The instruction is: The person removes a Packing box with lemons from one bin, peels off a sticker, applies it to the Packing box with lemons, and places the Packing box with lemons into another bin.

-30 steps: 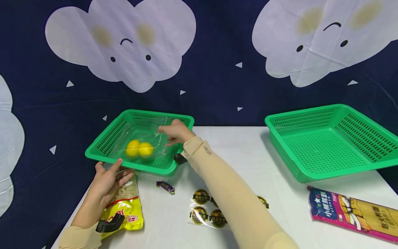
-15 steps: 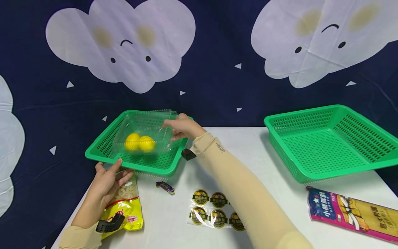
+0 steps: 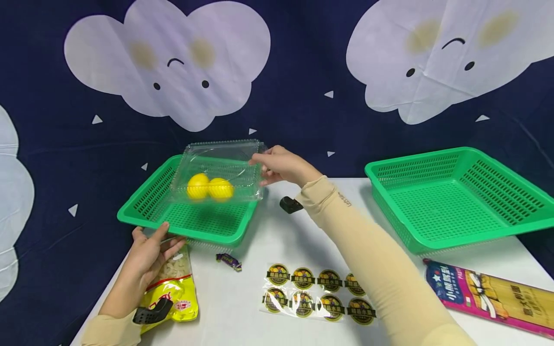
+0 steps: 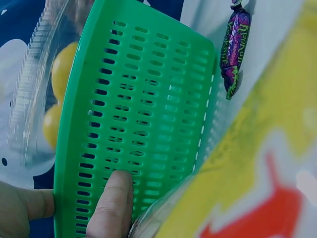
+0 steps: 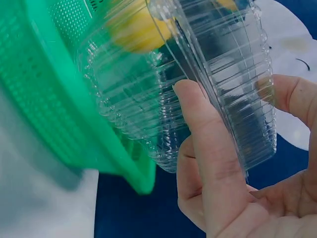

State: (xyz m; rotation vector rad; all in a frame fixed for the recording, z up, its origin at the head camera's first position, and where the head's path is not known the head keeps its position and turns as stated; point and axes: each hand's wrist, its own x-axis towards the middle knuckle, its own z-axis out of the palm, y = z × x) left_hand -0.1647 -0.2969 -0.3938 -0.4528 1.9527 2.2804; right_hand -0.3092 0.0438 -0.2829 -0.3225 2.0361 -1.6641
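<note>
In the head view my right hand [image 3: 283, 166] pinches the right end of a clear plastic clamshell box [image 3: 227, 150], raised over the left green basket [image 3: 216, 221]. Two yellow lemon-like fruits [image 3: 198, 186] lie inside the box. The right wrist view has my thumb on one side of the ribbed box [image 5: 237, 94] and fingers on the other. My left hand [image 3: 147, 254] grips the basket's near rim, thumb on top; in the left wrist view a finger [image 4: 113, 198] lies against its slotted wall. Under that hand is a yellow bag [image 3: 175, 293] with pale contents.
A purple wrapped candy [image 3: 229, 261] lies before the left basket. A sheet of round stickers [image 3: 320, 290] is at the front middle. Another green basket [image 3: 454, 206] stands at right, with a pasta packet [image 3: 489, 298] in front of it. A cloud-print cloth [image 3: 298, 96] hangs behind.
My right hand has lifted the box with the yellow fruits up out of the left basket and moved it right. My left hand has stayed on the rim. More of the sticker sheet shows.
</note>
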